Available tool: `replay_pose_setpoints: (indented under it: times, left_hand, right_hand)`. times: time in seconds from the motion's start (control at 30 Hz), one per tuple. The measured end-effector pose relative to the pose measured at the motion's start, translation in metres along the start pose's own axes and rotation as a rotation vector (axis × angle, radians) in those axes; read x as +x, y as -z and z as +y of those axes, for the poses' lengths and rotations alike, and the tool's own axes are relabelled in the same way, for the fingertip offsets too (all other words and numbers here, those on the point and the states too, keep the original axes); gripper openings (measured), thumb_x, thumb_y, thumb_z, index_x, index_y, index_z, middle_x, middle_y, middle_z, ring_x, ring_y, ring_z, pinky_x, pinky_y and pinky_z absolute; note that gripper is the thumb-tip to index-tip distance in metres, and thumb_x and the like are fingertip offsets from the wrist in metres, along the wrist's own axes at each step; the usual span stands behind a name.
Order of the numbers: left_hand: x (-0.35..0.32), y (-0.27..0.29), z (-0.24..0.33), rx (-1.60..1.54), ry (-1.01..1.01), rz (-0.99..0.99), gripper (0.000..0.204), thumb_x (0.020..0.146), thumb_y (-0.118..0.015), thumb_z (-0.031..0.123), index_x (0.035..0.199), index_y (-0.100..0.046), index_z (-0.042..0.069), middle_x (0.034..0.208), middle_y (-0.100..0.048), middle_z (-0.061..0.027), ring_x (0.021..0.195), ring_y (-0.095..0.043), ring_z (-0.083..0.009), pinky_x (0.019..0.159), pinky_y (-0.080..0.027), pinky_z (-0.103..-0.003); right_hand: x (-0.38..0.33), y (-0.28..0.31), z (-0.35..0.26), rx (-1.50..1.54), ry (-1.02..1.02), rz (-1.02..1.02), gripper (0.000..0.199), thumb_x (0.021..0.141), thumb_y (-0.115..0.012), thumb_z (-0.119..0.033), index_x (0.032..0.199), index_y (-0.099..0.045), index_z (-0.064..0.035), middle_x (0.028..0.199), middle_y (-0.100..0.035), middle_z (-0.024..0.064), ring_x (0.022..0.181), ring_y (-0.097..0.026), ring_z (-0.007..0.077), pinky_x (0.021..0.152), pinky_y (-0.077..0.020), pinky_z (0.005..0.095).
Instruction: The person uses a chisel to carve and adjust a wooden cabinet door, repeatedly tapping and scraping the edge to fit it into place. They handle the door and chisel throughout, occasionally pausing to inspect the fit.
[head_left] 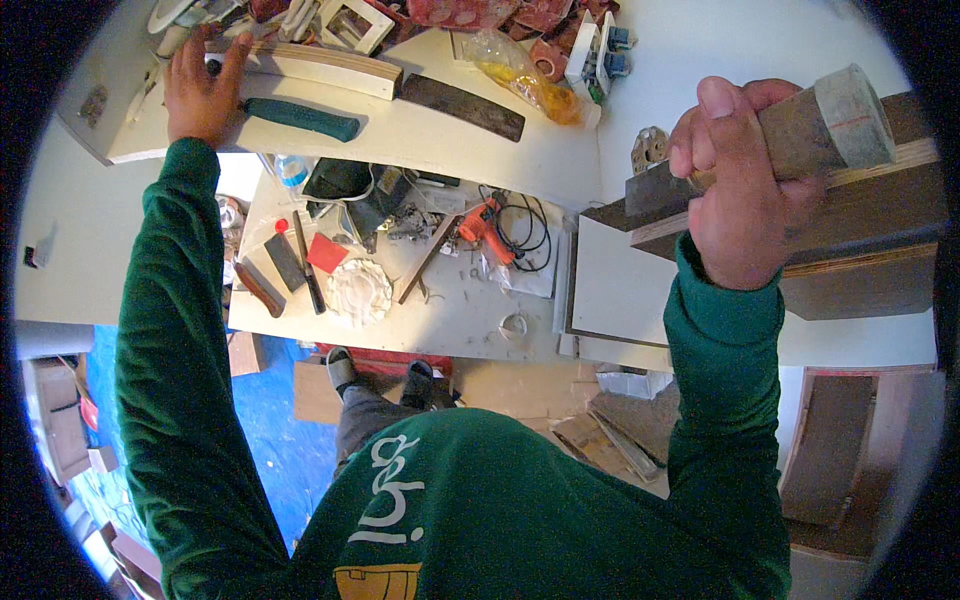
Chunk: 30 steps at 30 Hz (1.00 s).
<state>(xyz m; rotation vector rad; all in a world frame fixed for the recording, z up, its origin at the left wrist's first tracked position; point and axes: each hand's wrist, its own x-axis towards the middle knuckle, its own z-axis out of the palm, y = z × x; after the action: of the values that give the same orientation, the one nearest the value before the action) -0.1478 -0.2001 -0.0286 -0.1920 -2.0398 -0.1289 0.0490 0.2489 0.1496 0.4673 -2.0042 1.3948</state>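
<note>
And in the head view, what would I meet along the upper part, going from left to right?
Left hand, teal handle, dark flat strip, white-and-blue fitting, right hand gripping a brown cylinder.

Pale shelf (490, 165) with teal handle (303, 118), dark strip (463, 107)

I look out through one wide fisheye view, worn on the left side of my head and facing down, its straight edges bowing toward a dark round rim. My right fingers (718, 102) show larger, so nearer, than my left fingers (236, 62). Below both, my chest (480, 490) looms close; lower and between them, the view reaches past the table (440, 328) down to my shoe (341, 368) and the blue floor (268, 410).
</note>
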Motion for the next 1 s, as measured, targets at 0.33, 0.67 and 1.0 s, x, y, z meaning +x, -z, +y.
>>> replay_pose_setpoints:
  times: [0.33, 0.67, 1.0]
  left_hand:
    - [-0.008, 0.003, -0.007, 0.05, -0.133, -0.042, 0.071, 0.083, -0.077, 0.022, 0.149, -0.051, 0.03, 0.151, -0.049, -0.0122, 0.134, -0.049, -0.0392, 0.11, -0.04, -0.052]
    - [0.002, 0.012, 0.0, -0.012, 0.051, -0.088, 0.062, 0.098, -0.062, 0.053, 0.139, -0.059, 0.007, 0.138, -0.062, -0.016, 0.128, -0.054, -0.037, 0.11, -0.041, -0.046]
    - [0.002, 0.007, 0.001, -0.208, 0.225, -0.051, 0.06, 0.098, -0.063, 0.051, 0.138, -0.06, 0.006, 0.138, -0.062, -0.0161, 0.129, -0.053, -0.0365, 0.109, -0.041, -0.047]
  right_hand:
    - [0.004, -0.01, 0.003, -0.012, -0.094, -0.001, 0.022, 0.089, -0.078, -0.007, 0.094, -0.057, -0.0085, 0.062, -0.053, 0.0023, 0.052, -0.053, 0.0135, 0.049, -0.0439, 0.03]
    - [0.004, -0.012, 0.002, -0.038, -0.049, -0.023, 0.023, 0.088, -0.078, -0.008, 0.089, -0.056, -0.0078, 0.061, -0.051, 0.0015, 0.053, -0.054, 0.013, 0.049, -0.044, 0.0297]
    - [0.008, -0.011, 0.001, -0.01, 0.013, 0.043, 0.024, 0.088, -0.079, -0.007, 0.094, -0.056, -0.0074, 0.063, -0.052, 0.0014, 0.054, -0.054, 0.0143, 0.05, -0.0444, 0.0297]
